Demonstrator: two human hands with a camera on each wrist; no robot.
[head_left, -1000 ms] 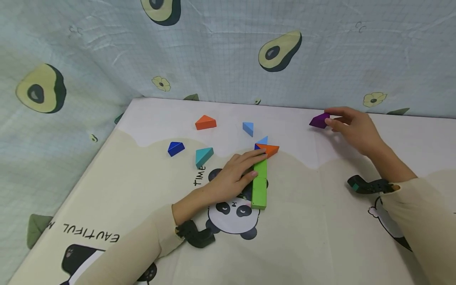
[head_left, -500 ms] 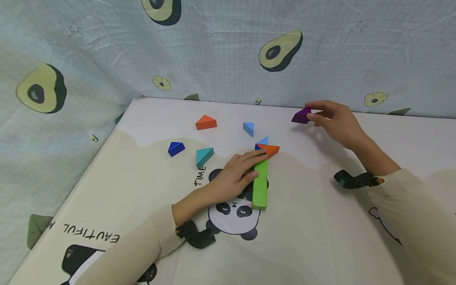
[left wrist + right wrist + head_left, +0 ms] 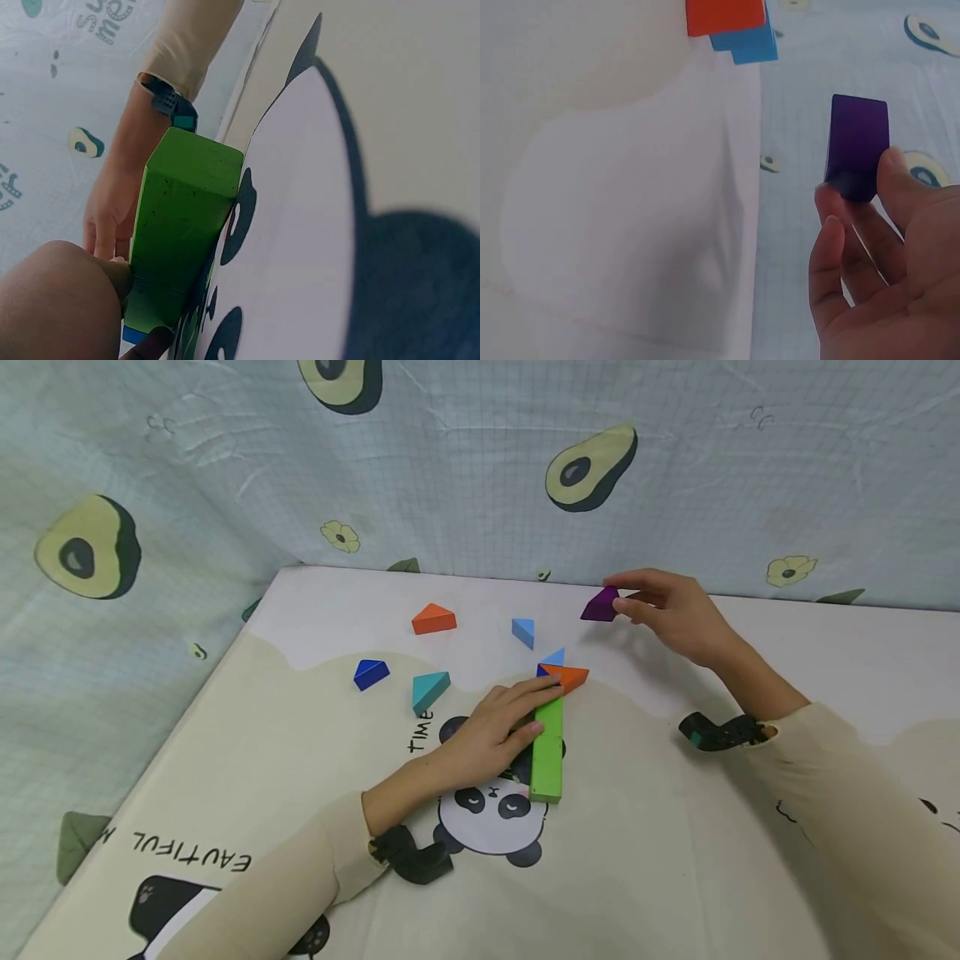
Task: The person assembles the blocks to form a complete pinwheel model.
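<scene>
Hands (image 3: 487, 735) (image 3: 678, 614) touch green blocks (image 3: 547, 764) and a seemingly trapezoidal purple block (image 3: 600, 606).

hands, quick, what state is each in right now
Left hand: open, resting on the green rectangular blocks.
Right hand: closed, pinching the purple angular block.

Homelike play corner, hanging avocado-print fabric (image 3: 465, 493), panda-print tablecloth (image 3: 622, 852), coloured blocks (image 3: 547, 764)

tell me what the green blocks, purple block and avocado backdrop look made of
Green blocks: probably painted wood, satin finish; flat faces with small dark specks in the left wrist view.
Purple block: painted wood or plastic, can't tell which; smooth, evenly coloured faces.
Avocado backdrop: likely thin fabric or plastic sheeting, printed; it shows creases and a faint grid.
</scene>
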